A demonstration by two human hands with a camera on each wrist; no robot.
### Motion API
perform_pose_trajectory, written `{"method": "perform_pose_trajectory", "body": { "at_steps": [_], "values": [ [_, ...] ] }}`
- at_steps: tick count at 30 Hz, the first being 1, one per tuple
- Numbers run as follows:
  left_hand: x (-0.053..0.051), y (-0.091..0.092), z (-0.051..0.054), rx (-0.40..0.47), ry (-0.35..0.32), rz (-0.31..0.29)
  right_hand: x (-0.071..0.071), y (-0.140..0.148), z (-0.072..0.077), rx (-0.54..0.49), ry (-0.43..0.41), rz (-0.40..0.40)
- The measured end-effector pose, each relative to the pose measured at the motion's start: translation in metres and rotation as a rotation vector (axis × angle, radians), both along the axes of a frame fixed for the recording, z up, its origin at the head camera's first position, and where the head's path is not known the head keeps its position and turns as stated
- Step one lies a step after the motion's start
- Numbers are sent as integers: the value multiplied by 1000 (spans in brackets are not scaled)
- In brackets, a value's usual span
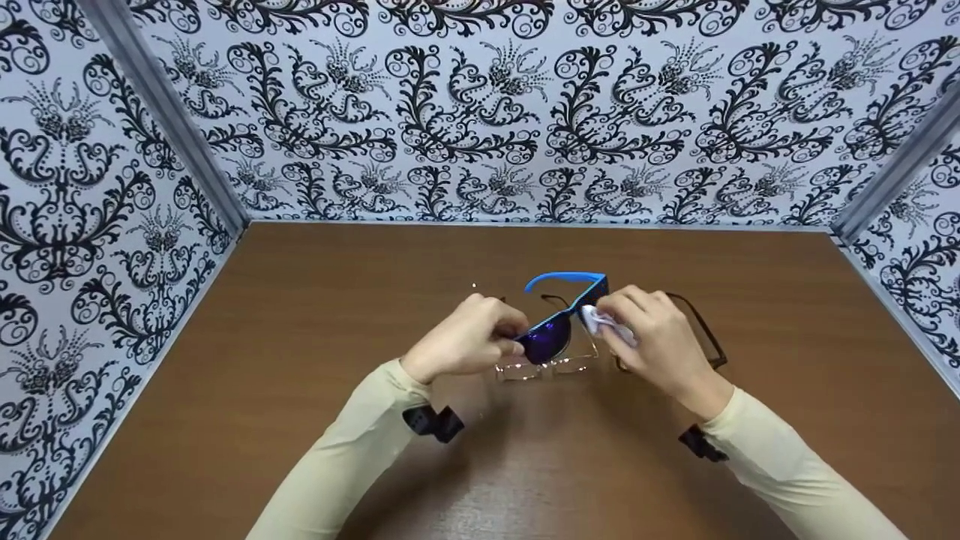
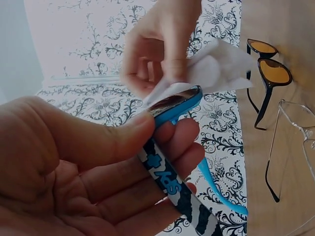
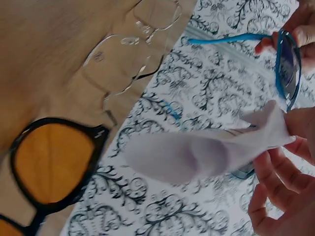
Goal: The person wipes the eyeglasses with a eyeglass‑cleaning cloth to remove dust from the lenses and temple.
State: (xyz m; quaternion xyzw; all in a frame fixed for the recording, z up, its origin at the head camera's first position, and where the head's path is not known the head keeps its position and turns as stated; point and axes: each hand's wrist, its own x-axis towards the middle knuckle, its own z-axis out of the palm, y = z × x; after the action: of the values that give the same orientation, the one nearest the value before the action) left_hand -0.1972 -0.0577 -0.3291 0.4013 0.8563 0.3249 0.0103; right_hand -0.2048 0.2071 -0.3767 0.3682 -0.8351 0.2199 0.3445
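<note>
Blue-framed sunglasses (image 1: 547,341) with dark purple lenses are raised above the table. My left hand (image 1: 474,337) grips them at one end; in the left wrist view its thumb and fingers pinch the frame corner (image 2: 177,104), beside a zebra-patterned temple arm (image 2: 179,196). My right hand (image 1: 660,341) pinches a white cloth (image 1: 607,324) at the other lens. In the right wrist view the cloth (image 3: 197,155) hangs from the fingertips and covers part of the sunglasses (image 3: 288,69). One blue temple arm (image 1: 566,277) points away to the back.
Thin wire-framed glasses (image 1: 541,369) lie on the wooden table (image 1: 337,300) below the held pair. Black-framed glasses (image 1: 709,337) rest beside my right hand; the wrist views show their orange lenses (image 2: 275,72). Patterned walls (image 1: 510,112) border the table at the back and sides.
</note>
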Motion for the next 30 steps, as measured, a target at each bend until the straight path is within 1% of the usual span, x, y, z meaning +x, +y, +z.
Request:
{"method": "perform_pose_trajectory", "body": {
  "at_steps": [5,7,8,10,14,15,17,18,20,23,25,27,30],
  "values": [
    [1,-1,1,-26,-1,-15,-8,10,-2,-63,-72,-130],
    [1,1,1,-35,2,-23,-9,9,1,-97,-79,-160],
    [1,2,1,-36,1,-21,-9,8,2,-106,-73,-160],
    [0,3,0,-31,2,-13,-7,3,4,-110,-42,-132],
    [-1,3,-1,-19,2,25,0,-8,2,-56,35,-22],
    [-1,3,-1,-17,-1,31,2,-9,1,-40,49,-3],
    [-1,2,0,-21,-10,46,3,-8,-3,-15,69,11],
    [-1,1,1,-24,-10,51,3,-6,-4,-13,71,5],
    [-1,1,2,-30,-12,53,0,-1,-6,-18,56,-31],
    [0,2,4,-39,-4,42,-8,8,-5,-64,0,-107],
    [1,4,4,-42,-2,27,-12,11,-2,-106,-41,-141],
    [3,7,4,-47,7,18,-13,11,-1,-142,-63,-146],
    [6,10,3,-48,18,33,-8,4,0,-155,-49,-101]
  ]
}}
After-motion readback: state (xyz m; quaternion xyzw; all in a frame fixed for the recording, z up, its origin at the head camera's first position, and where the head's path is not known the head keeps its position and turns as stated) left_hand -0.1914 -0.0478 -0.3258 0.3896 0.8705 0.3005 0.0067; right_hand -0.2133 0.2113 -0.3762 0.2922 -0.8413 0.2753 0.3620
